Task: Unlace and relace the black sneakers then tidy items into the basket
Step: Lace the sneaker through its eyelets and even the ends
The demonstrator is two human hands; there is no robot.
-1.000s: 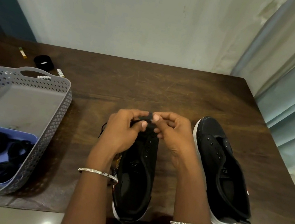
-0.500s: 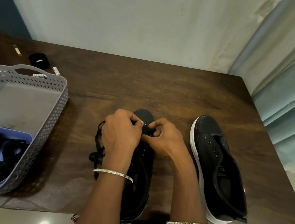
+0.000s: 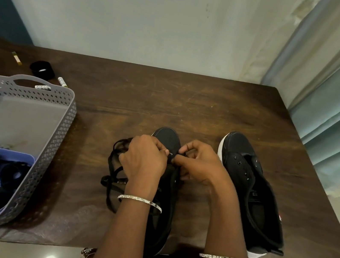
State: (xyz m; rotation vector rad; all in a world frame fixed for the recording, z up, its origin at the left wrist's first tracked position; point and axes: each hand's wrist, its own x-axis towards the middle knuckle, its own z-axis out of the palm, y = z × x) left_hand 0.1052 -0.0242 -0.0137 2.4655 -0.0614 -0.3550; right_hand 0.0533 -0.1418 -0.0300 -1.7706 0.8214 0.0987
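Head view: at lower centre of the frame a black canvas sneaker lies on the dark wooden table, toe toward the wall. The left hand pinches the tip of a flat black lace at the front eyelets. The right hand, fingers curled, pinches the shoe's upper just beside it. A second ago the hands covered the toe; now it shows beyond them, and lace loops lie left of the shoe. A second black white-soled sneaker rests at right, a grey perforated plastic basket at left
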